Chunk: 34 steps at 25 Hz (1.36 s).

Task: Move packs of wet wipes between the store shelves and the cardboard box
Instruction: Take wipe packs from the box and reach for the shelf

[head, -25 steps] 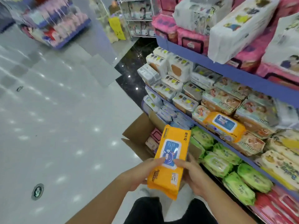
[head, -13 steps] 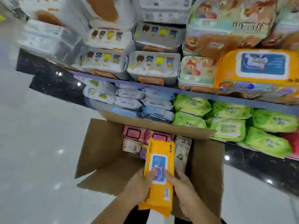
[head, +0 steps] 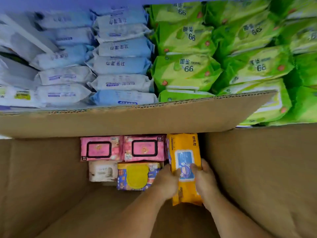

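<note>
Packs (head: 144,148) inside box (head: 42,169), shelf packs (head: 120,64) behind.

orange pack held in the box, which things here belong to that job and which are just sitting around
In the job:
orange pack
left hand and right hand, both gripping it
cardboard box

Just lying about:
pink packs in the box
white pack
yellow-lidded pack
pale blue packs on the shelf
green packs on the shelf

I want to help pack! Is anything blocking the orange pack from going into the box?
Nothing visible does. The left hand and right hand grip the orange pack inside the box, between a pink pack and the right wall. What lies beneath is hidden.
</note>
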{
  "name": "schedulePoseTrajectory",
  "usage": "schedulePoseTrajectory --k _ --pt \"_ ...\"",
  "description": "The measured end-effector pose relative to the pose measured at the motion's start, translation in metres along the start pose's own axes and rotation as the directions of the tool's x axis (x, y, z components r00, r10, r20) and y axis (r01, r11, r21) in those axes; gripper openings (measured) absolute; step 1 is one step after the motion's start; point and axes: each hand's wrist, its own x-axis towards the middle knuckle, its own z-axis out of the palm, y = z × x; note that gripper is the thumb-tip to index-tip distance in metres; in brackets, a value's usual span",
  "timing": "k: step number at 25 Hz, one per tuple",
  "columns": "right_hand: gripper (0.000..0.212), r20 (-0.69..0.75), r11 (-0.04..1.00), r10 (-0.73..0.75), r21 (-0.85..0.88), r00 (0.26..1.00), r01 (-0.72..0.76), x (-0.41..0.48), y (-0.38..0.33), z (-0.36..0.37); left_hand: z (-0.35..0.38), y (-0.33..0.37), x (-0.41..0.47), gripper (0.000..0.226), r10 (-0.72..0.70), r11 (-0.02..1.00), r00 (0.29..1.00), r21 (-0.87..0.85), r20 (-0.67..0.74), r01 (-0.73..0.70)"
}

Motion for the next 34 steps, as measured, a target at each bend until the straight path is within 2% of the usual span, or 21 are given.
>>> schedulePoseTrajectory --k 1,3,6,11,15,18,19,21,25,27,30,34 --pt "0.026 -0.032 0.999 -0.026 -0.039 0.999 0.024 0.009 0.005 0.004 0.004 -0.003 0.009 0.024 0.019 1.000 1.000 0.004 -0.012 -0.019" --pt "0.033 -0.067 0.990 -0.064 -0.129 0.996 0.055 0.015 0.014 0.010 0.005 -0.009 0.022 0.028 0.028 0.998 1.000 -0.052 -0.005 -0.028" --pt "0.038 -0.053 0.980 -0.097 -0.177 0.994 0.087 0.008 0.020 0.012 -0.008 -0.002 0.016 0.031 0.011 0.994 0.999 -0.109 0.035 -0.007" --pt "0.042 -0.010 0.965 -0.041 -0.261 0.999 0.037 -0.021 -0.003 -0.004 -0.041 0.020 -0.031 0.021 0.001 0.999 0.999 -0.043 0.048 0.001" --pt "0.047 -0.007 0.959 -0.025 -0.283 1.000 0.021 -0.102 -0.039 -0.029 -0.085 0.043 -0.121 0.034 -0.023 0.999 0.999 -0.025 -0.022 0.023" --pt "0.050 0.025 0.943 -0.029 -0.330 0.999 0.036 -0.179 -0.073 -0.049 -0.117 0.051 -0.182 0.026 -0.032 0.999 0.995 -0.009 -0.096 0.031" --pt "0.049 0.036 0.941 -0.040 -0.334 0.999 0.049 -0.205 -0.084 -0.054 -0.126 0.052 -0.204 0.034 -0.027 0.999 0.993 -0.020 -0.115 0.025" --pt "0.049 0.045 0.945 -0.070 -0.317 0.996 0.081 -0.257 -0.104 -0.062 -0.143 0.058 -0.250 0.064 -0.034 0.999 0.986 -0.042 -0.164 0.027" --pt "0.050 0.084 0.940 -0.188 -0.272 0.979 0.204 -0.354 -0.150 -0.067 -0.172 0.075 -0.338 0.080 0.026 0.990 0.981 -0.131 -0.191 -0.052" --pt "0.048 0.109 0.935 -0.239 -0.243 0.965 0.259 -0.401 -0.172 -0.066 -0.184 0.095 -0.395 0.074 0.045 0.980 0.985 -0.185 -0.164 -0.075" --pt "0.047 0.144 0.885 -0.354 -0.268 0.924 0.380 -0.479 -0.203 -0.067 -0.202 0.116 -0.480 0.049 0.131 0.949 0.976 -0.263 -0.172 -0.174" --pt "0.050 0.129 0.849 -0.462 -0.220 0.877 0.480 -0.546 -0.237 -0.068 -0.237 0.128 -0.551 0.044 0.223 0.939 0.942 -0.203 -0.250 -0.277"
